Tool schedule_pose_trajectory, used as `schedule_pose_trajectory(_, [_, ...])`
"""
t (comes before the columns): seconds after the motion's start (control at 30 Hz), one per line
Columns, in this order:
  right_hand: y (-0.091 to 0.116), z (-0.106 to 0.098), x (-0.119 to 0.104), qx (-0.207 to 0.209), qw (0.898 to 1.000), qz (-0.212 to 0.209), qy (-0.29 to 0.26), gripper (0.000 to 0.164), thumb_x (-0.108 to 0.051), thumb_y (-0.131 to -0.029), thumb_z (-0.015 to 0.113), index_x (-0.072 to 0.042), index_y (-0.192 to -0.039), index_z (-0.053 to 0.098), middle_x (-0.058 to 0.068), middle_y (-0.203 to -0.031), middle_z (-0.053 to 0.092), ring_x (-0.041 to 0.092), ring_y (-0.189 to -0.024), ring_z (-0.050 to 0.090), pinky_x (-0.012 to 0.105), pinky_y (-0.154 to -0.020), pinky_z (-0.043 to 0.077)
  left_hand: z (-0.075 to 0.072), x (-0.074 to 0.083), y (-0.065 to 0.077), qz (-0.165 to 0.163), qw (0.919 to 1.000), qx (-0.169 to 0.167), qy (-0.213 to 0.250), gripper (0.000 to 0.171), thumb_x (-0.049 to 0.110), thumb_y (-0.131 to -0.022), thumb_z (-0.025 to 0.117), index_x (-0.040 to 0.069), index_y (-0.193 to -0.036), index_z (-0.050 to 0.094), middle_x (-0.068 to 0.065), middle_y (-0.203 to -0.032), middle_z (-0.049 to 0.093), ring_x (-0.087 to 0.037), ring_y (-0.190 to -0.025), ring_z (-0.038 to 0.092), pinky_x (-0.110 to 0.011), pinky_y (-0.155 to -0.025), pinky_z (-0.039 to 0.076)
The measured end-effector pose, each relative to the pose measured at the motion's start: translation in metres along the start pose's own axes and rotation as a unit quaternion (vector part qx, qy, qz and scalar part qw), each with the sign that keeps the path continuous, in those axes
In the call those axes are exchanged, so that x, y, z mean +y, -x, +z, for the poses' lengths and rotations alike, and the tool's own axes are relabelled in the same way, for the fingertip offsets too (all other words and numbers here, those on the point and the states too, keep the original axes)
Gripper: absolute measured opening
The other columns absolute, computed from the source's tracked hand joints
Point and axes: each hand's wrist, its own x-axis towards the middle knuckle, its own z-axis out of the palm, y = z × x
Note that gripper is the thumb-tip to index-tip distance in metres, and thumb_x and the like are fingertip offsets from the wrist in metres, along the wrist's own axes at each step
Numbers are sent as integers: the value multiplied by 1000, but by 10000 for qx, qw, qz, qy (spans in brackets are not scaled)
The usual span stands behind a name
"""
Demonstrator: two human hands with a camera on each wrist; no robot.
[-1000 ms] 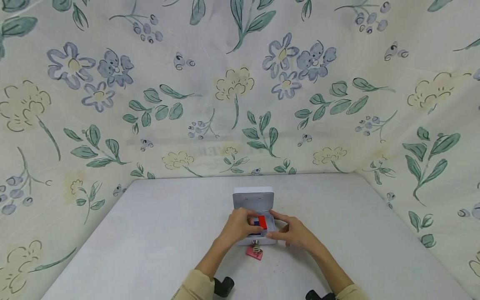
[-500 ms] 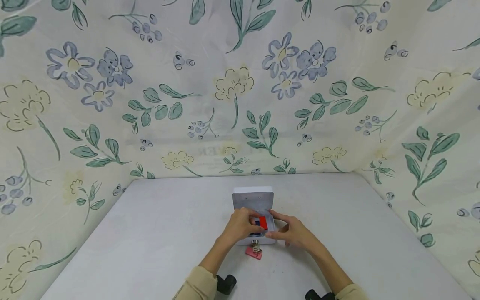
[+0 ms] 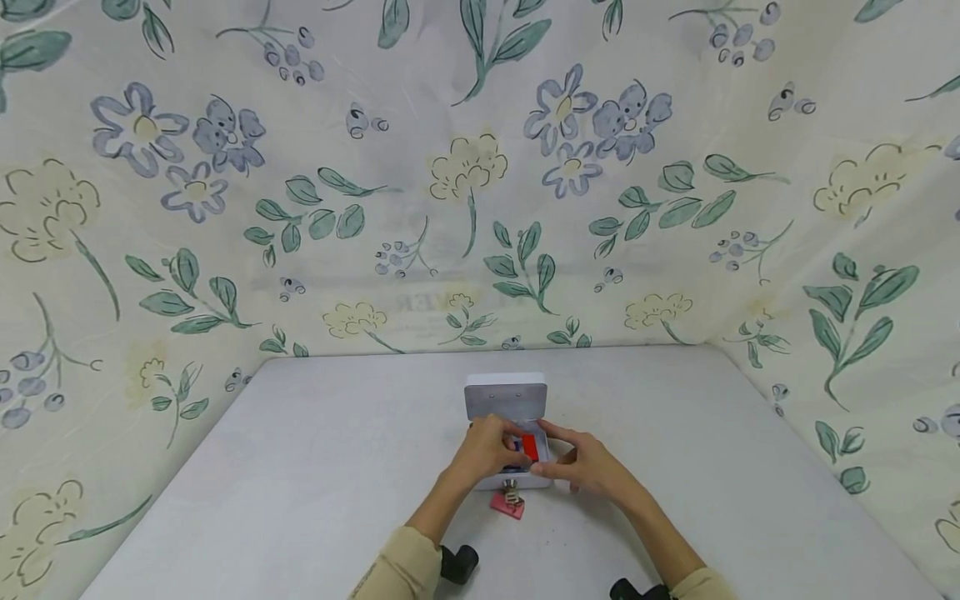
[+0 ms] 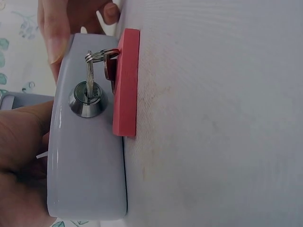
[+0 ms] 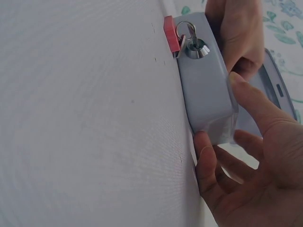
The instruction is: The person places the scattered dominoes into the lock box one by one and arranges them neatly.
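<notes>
A small white metal lockbox (image 3: pixel 491 483) stands on the table with its lid (image 3: pixel 507 402) tipped up at the back. My left hand (image 3: pixel 483 450) reaches into it from the left, its fingertips pinching a small flat-faced red piece (image 3: pixel 530 447). Some dark blue shows beneath those fingers; most of the box's inside is hidden by them. At the right end my right hand (image 3: pixel 588 462) grips the box, thumb (image 5: pixel 251 97) on the front rim and other fingers around the side. A key (image 4: pixel 90 75) sits in the front lock (image 4: pixel 88 101), with a pink-red tag (image 4: pixel 127 85) hanging from its ring.
The white table (image 3: pixel 337 467) stretches to both sides of the box. Behind it hangs a flower-patterned cloth (image 3: pixel 405 208). Black wrist devices (image 3: pixel 459 564) sit by both sleeves.
My left hand and the red piece have shifted slightly right inside the box. The right hand stays in place at the box's right end.
</notes>
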Motion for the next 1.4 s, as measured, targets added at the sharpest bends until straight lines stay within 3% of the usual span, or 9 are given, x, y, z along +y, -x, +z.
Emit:
schedule_pose_trajectory(0.57, [0, 0, 0, -15, 10000, -21, -76, 79, -37, -84, 77, -14, -151, 40, 22, -137, 54, 17, -63, 58, 28, -52, 48, 4, 0, -5, -203, 9998, -59, -37, 32, 8, -77, 81, -2, -106, 74, 3, -56, 52, -7, -52, 45, -17, -47, 34])
schedule_pose_trajectory(1.1, [0, 1, 0, -10, 10000, 30, -37, 80, -38, -84, 76, -13, -150, 40, 20, -126, 61, 17, -62, 57, 28, -52, 47, 3, 1, -5, -265, 9994, -208, -90, 31, 8, -76, 82, -1, -105, 74, 3, -58, 54, -8, -55, 47, -18, -48, 37])
schedule_pose_trajectory(1.4, [0, 1, -1, 48, 10000, 47, -2, 81, -39, -83, 77, -13, -150, 40, 21, -129, 59, 17, -63, 58, 28, -52, 47, 1, 3, -3, -409, 9986, -293, -175, 32, 9, -75, 84, 1, -105, 74, 2, -60, 55, -10, -57, 48, -19, -50, 40])
